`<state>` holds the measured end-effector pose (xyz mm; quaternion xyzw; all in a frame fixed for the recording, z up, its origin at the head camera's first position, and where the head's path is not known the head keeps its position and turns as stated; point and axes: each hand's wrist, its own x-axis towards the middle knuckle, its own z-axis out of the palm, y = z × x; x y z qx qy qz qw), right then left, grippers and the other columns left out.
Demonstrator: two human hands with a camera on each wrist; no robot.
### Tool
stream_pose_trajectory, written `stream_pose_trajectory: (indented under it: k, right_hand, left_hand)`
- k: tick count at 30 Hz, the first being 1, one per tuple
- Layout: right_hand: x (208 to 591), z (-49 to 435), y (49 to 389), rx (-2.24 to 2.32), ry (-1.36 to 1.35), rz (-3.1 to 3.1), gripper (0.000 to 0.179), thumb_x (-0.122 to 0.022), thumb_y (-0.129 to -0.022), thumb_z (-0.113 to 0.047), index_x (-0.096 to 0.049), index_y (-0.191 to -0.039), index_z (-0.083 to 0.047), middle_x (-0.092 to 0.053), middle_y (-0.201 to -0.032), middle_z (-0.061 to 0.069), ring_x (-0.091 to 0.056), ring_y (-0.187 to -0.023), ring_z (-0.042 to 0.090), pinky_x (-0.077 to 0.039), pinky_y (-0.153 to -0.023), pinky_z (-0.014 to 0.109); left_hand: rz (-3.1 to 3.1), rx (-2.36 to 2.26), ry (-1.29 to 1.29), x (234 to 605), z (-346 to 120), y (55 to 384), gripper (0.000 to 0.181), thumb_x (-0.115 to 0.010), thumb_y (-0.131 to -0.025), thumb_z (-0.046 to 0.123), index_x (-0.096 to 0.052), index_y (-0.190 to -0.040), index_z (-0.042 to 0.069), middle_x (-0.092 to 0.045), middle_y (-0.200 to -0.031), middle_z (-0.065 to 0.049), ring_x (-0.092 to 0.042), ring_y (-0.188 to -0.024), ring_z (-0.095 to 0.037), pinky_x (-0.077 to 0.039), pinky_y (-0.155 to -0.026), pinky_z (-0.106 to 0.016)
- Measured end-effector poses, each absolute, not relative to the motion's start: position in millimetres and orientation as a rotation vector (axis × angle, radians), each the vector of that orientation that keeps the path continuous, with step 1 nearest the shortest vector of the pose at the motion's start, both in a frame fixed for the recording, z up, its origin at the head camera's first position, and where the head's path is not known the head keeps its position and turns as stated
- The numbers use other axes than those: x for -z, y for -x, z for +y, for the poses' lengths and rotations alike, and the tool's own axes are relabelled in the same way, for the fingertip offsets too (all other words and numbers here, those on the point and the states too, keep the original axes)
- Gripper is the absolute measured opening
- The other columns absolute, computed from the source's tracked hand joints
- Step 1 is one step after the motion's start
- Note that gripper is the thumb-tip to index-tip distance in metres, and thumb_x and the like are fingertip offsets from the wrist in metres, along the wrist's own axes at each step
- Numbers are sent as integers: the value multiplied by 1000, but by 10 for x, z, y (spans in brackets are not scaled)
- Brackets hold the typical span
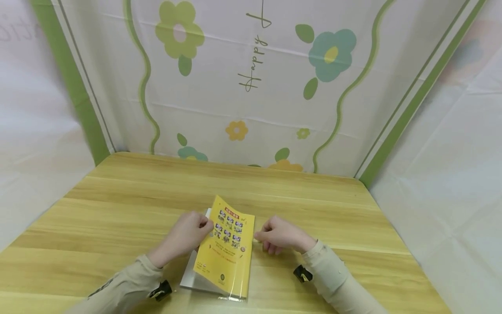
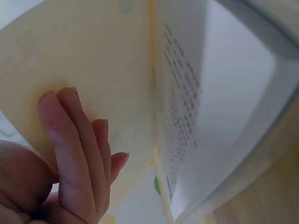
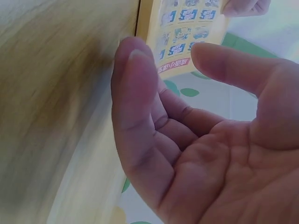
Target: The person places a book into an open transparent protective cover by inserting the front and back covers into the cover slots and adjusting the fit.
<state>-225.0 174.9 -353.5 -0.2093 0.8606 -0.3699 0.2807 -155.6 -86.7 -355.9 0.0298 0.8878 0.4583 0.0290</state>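
A book with a yellow back cover (image 1: 227, 248) lies on the table, its cover partly lifted from the left edge. My left hand (image 1: 193, 231) pinches that edge between thumb and fingers. In the left wrist view the fingers lie on the pale inner side of the cover (image 2: 107, 56), and a printed page (image 2: 180, 93) shows beside it. Close to the book's right edge, my right hand (image 1: 280, 235) holds nothing. Its thumb and loosely bent fingers (image 3: 135, 98) stand apart in the right wrist view; whether a fingertip touches the book I cannot tell.
The wood-grain table (image 1: 129, 192) spreads out around the book. Behind it hangs a white curtain (image 1: 219, 87) with flowers and lettering, and further white cloth (image 1: 443, 183) closes in the sides. Each sleeve has a dark band (image 1: 303, 274) near the wrist.
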Motion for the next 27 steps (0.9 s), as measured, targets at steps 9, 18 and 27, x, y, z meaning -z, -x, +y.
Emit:
stream_pose_trajectory:
  k: [9, 18, 27]
  right_hand:
    - [3533, 1749, 2243, 1013, 539, 2282, 30, -65, -95, -27, -67, -81, 0, -67, -74, 12, -65, -61, 23, -58, -57, 38]
    - [3544, 1739, 2242, 1029, 517, 2275, 29, -66, -95, -28, -68, -84, -1, -67, -77, 11, -65, -64, 22, -58, -58, 36]
    - [3553, 1729, 2239, 1049, 521, 2258, 27, -66, -95, -26, -69, -85, -1, -68, -79, 12, -67, -66, 25, -58, -59, 36]
  left_hand:
    - [2749, -1369, -61, 3578, -867, 1561, 40, -52, -94, 5, -45, -54, 9, -61, -56, -1, -40, -38, -8, -31, -36, -16]
    - [2738, -1300, -78, 3585, -875, 1560, 40, -51, -97, 7, -56, -57, 6, -63, -59, 1, -47, -39, -9, -31, -37, -16]
    - [2753, -1249, -113, 3610, -882, 1540, 40, -51, -98, 7, -59, -59, 7, -61, -55, 1, -56, -38, -14, -43, -35, -21]
